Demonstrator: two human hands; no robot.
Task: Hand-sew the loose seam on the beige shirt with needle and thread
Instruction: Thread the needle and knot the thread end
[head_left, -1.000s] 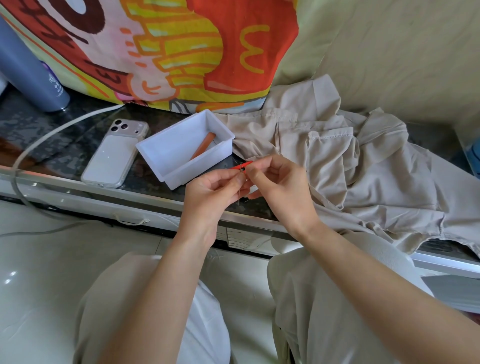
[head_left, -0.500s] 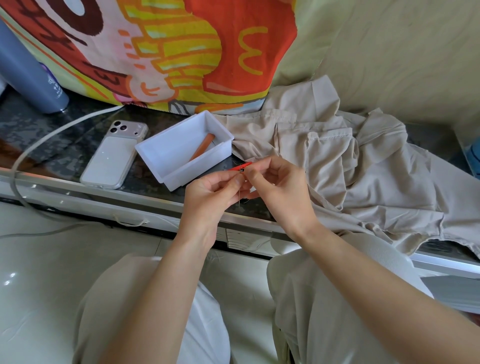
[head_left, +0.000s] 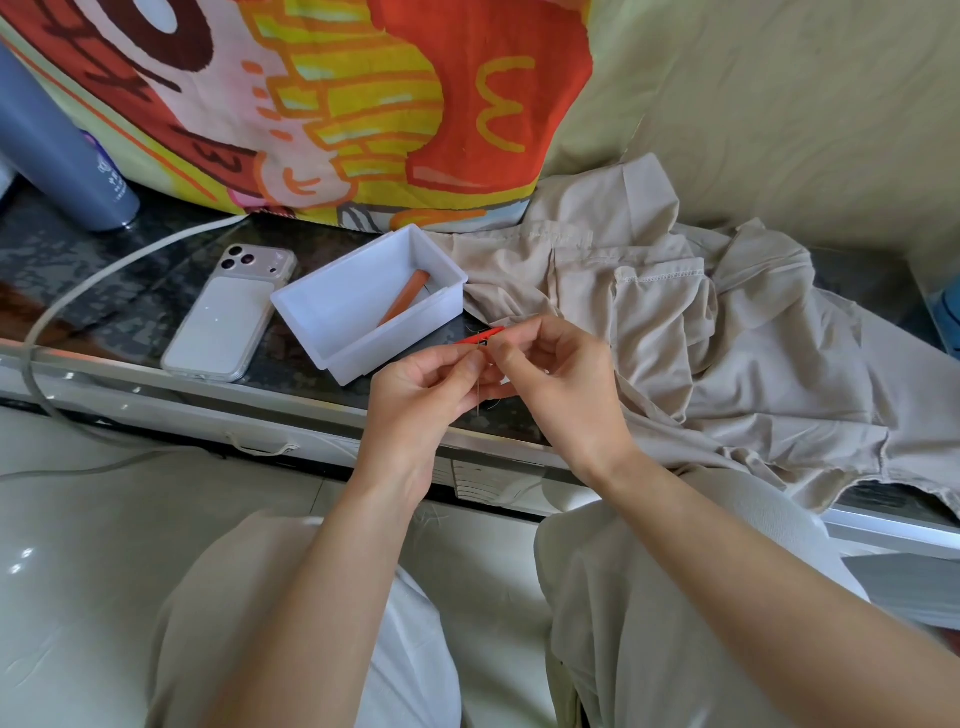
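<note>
The beige shirt lies crumpled on the dark counter, right of centre. Just in front of its left edge, my two hands meet fingertip to fingertip above the counter's front rim. My left hand pinches a thin needle that points downward between the hands. My right hand pinches a small red threader at the needle's top end. A short dark thread curls below the fingers. How the thread sits at the needle's eye is too small to tell.
A white plastic box with an orange tube inside stands left of my hands. A phone lies further left, beside a white cable and a grey bottle. A printed cloth hangs behind.
</note>
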